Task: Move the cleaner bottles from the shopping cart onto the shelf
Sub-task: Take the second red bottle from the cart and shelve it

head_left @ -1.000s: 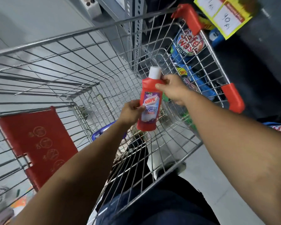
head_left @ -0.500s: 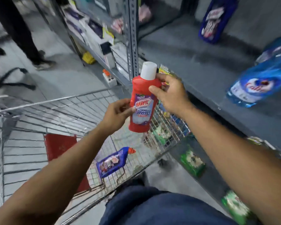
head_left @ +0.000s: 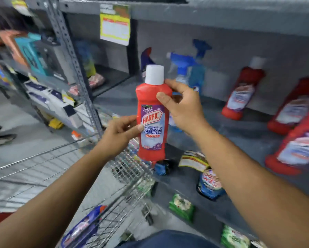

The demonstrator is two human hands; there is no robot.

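Note:
A red Harpic bathroom cleaner bottle [head_left: 152, 122] with a white cap is held upright in the air in front of the grey shelf [head_left: 239, 136]. My left hand [head_left: 121, 133] grips its lower left side at the label. My right hand [head_left: 182, 108] grips its upper right shoulder. Below them is the wire shopping cart [head_left: 125, 178], with a blue bottle [head_left: 82, 228] lying inside. Three red cleaner bottles [head_left: 241, 92] stand along the shelf's right side.
Blue spray bottles [head_left: 187, 68] stand at the back of the shelf. A yellow price tag [head_left: 115, 29] hangs from the shelf above. Green and blue packets [head_left: 181, 206] lie on the lower shelf. A perforated steel upright [head_left: 75, 65] divides the shelving. Someone's shoe [head_left: 0, 138] is at far left.
Both hands lifted the red bottle out of the cart and up toward the shelf. My view swung from the cart up to the shelf.

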